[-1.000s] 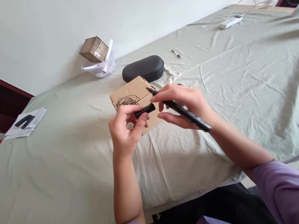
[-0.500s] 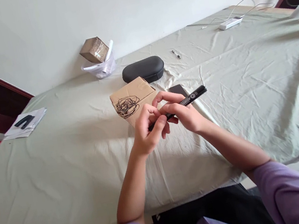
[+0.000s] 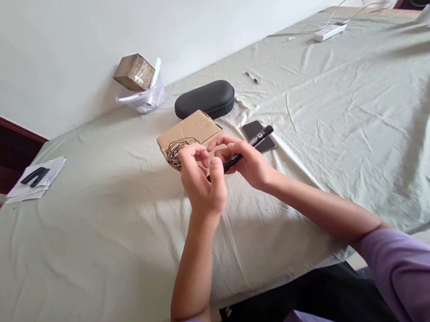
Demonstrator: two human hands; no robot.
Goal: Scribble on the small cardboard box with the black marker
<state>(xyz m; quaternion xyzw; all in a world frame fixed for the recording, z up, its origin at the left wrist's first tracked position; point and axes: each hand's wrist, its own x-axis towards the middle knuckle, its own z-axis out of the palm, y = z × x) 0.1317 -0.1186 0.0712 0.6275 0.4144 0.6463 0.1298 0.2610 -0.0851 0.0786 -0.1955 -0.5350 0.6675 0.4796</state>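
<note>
In the head view, a slim black pen [image 3: 262, 135] is held at a slant above the near side of a cardboard box [image 3: 188, 128]. My right hand [image 3: 249, 163] is closed round its middle, with the upper end sticking out to the right. The pen's lower end passes behind the thumb of my left hand [image 3: 204, 182], whose curled fingers loosely hold it. Both sets of fingertips nearly meet over the box. A tangled black cable [image 3: 174, 151] lies on the box, partly covered by my left hand. A dark phone [image 3: 253, 129] lies just beyond my right hand.
A black hard case [image 3: 204, 100] sits behind the box. A small pen-like piece [image 3: 252, 77] lies farther back. At the back left stands a plastic tub [image 3: 144, 102] with a taped box [image 3: 134, 73]. A stapler [image 3: 37, 176] rests on papers; a power strip [image 3: 329, 32] is back right.
Both hands have shifted left with the pen, uncovering more of the phone. My left fingers have lifted and loosened, and now cover part of the cable.
</note>
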